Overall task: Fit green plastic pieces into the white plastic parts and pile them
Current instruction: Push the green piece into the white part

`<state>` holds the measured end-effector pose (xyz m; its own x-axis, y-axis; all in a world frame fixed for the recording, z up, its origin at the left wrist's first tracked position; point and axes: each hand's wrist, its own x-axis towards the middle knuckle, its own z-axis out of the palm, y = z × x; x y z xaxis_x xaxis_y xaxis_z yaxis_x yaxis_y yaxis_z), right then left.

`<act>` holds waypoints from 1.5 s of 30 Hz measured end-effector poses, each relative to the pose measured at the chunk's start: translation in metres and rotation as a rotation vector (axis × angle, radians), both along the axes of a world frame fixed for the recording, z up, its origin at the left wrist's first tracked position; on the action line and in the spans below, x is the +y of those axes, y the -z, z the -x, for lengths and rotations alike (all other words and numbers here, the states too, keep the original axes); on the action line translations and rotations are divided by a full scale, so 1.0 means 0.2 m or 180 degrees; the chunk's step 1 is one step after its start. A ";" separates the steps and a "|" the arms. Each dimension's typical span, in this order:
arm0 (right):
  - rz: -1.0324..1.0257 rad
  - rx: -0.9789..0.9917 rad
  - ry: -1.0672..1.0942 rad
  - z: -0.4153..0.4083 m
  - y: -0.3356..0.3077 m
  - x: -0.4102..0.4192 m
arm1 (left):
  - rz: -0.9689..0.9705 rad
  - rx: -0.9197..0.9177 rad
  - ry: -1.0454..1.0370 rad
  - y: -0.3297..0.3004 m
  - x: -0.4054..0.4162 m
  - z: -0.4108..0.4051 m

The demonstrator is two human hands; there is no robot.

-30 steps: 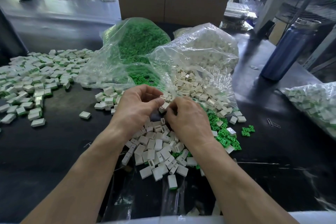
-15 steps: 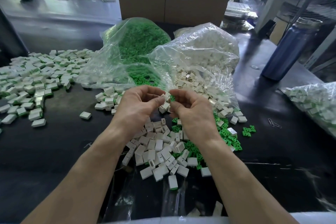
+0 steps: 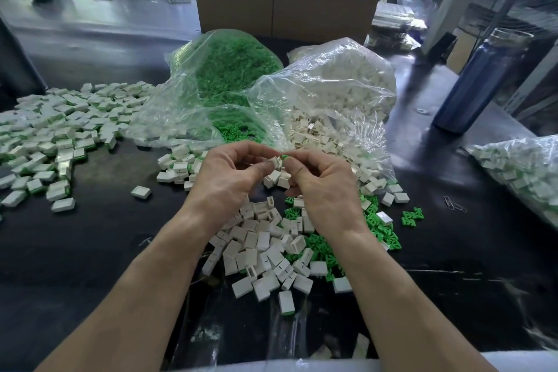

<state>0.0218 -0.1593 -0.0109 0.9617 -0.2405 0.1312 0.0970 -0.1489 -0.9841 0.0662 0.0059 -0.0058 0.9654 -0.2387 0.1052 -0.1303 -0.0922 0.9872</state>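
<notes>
My left hand (image 3: 229,181) pinches a small white plastic part (image 3: 276,162) between thumb and fingers, raised above the table. My right hand (image 3: 323,187) pinches a green plastic piece (image 3: 284,157) right against that white part. Under both hands lies a heap of loose white parts (image 3: 262,248), with loose green pieces (image 3: 377,229) spread to its right. A wide pile of fitted white-and-green parts (image 3: 57,136) covers the table's left side.
Two open clear bags stand behind my hands: a bag of green pieces (image 3: 229,69) and a bag of white parts (image 3: 341,84). A blue bottle (image 3: 477,81) is at the right back, another filled bag (image 3: 525,172) at the right edge, a cardboard box (image 3: 287,0) behind.
Both hands rose from the heap and came together. My right hand now holds a green piece at the white part in my left hand.
</notes>
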 end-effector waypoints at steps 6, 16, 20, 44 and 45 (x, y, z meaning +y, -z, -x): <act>0.0008 0.0019 -0.0072 0.00 0.00 0.00 | -0.0006 0.0001 0.0010 0.00 -0.01 0.00; 0.0214 -0.0226 -0.0030 -0.02 0.03 0.00 | -0.0030 -0.0017 -0.0037 0.00 0.00 0.00; 0.0293 -0.0294 -0.0047 -0.02 0.03 -0.01 | -0.0062 -0.0027 -0.0083 0.00 0.00 0.00; 0.1014 -0.0347 -0.0062 -0.01 0.02 -0.03 | -0.0085 0.0145 0.0127 -0.01 0.00 0.02; 0.0921 -0.0311 -0.0041 -0.01 0.02 -0.04 | -0.0094 0.0155 0.0115 -0.01 0.00 0.02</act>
<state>0.0234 -0.1665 -0.0150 0.9439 -0.1675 0.2846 0.1930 -0.4198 -0.8869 0.0627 0.0062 -0.0039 0.9599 -0.2758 0.0507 -0.0860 -0.1174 0.9894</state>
